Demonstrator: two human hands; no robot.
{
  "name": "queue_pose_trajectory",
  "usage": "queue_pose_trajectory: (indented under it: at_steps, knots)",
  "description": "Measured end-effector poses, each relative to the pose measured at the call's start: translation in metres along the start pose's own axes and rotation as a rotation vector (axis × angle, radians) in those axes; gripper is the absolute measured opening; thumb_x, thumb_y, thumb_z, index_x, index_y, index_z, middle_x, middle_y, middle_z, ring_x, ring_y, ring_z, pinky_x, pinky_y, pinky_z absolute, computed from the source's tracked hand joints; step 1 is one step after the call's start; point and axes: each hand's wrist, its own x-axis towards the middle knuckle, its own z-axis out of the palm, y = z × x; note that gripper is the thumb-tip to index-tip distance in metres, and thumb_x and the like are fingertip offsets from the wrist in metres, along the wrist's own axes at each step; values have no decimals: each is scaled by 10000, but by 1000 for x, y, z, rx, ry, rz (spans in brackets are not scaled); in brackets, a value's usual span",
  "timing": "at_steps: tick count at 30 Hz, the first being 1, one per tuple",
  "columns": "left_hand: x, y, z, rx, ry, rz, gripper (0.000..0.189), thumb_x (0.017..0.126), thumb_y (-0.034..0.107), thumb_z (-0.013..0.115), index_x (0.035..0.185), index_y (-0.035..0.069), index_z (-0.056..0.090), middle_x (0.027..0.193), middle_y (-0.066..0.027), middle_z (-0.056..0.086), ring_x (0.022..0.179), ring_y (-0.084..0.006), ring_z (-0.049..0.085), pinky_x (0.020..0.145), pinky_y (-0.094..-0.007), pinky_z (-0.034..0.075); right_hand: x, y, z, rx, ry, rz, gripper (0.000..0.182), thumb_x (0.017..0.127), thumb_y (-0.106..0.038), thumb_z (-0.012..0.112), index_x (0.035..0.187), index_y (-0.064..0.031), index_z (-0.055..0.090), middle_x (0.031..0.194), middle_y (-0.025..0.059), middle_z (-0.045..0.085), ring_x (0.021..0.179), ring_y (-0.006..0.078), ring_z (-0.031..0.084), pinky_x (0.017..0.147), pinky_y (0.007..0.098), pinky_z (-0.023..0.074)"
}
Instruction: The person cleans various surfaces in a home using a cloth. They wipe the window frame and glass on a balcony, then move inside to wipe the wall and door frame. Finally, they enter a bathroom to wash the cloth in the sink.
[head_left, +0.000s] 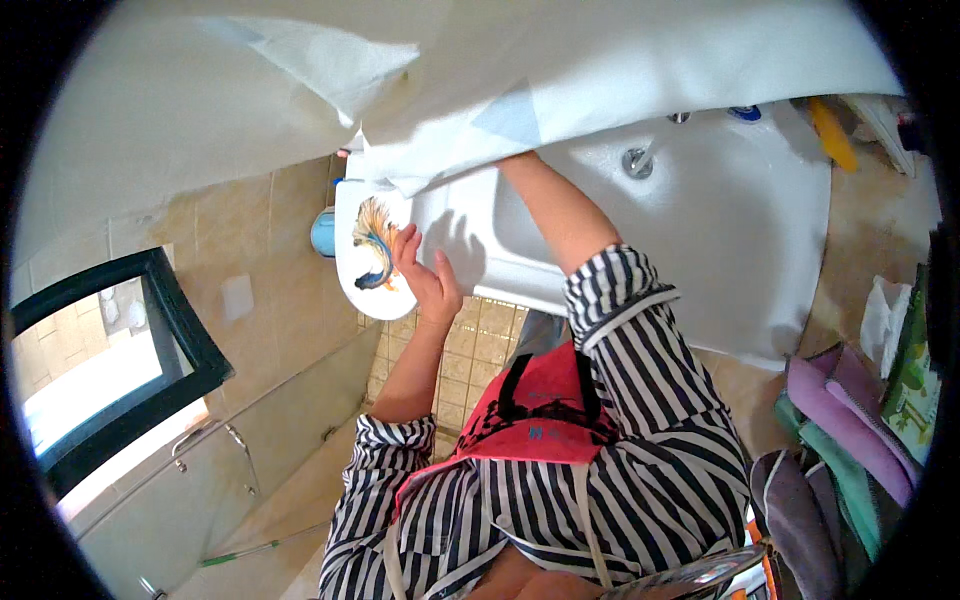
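Observation:
My left hand (427, 274) is held up with its fingers apart, over or beside a white lid (390, 306) that looks like a toilet lid. A colourful long-finned fish picture (382, 251) decorates that lid. My right forearm (559, 206) reaches across a white basin (712, 247) and passes behind a large pale fabric sheet (637, 82) printed with grey triangles. The sheet hides my right hand, so its grip does not show. A chrome fitting (638, 163) stands out in the basin.
Folded purple cloth (847, 397), green cloth (844, 465) and a green packet (915, 375) are at the right. An orange item (832, 139) lies past the basin. At left are a dark-framed window (146, 300) and glass panel (255, 442). A light-blue container (323, 233) stands behind the lid.

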Motion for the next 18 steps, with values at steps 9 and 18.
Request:
queue_pose_trajectory:
  at_steps: [9,18]
  knots:
    - [-2,-15,-4,-32,-76,-177,415,895,102,487,1276,-33,392,1325,-215,408,1230,-345,381,1066,-427,265,-129,-110,-59,176,-387,-62,337,781,-61,551,1115,-61,599,1263,118,504,1169,311,465,982,427,373]
    - [16,-1,-3,110,-901,179,495,899,226,525,1356,60,433,1497,-174,242,1384,-370,207,1129,-439,198,-240,-48,-229,70,-416,218,427,762,-62,554,1185,-115,579,1157,116,548,1039,311,556,862,411,472]
